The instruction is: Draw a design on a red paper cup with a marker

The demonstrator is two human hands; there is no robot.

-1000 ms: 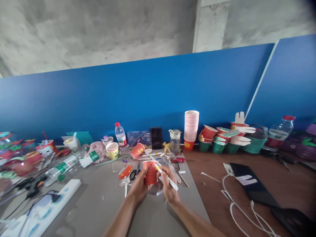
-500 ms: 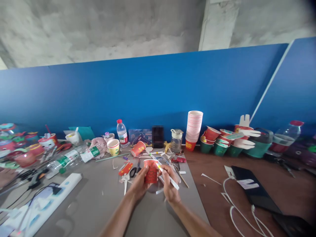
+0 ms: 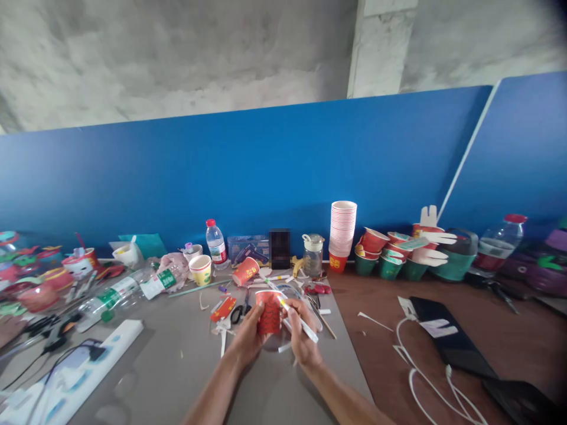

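Observation:
My left hand point(image 3: 246, 337) is closed round a red paper cup point(image 3: 269, 311), held upright just above the grey table point(image 3: 177, 378). My right hand point(image 3: 302, 339) grips a white pen point(image 3: 300, 321) whose tip rests against the cup's right side. Black-handled scissors point(image 3: 240, 311) and a red paper scrap point(image 3: 224, 308) lie just left of the cup. Cut paper strips lie scattered around both hands.
A tall stack of white cups point(image 3: 342, 231) and red and green cups point(image 3: 390, 254) stand by the blue partition point(image 3: 266, 171). Water bottles point(image 3: 217, 243), a yellow-rimmed cup point(image 3: 201, 270), a power strip point(image 3: 75, 372), a black device point(image 3: 447, 336) with white cables point(image 3: 425, 378) surround the work area.
The hands keep the cup and pen in the same grip; only the camera view shifted slightly.

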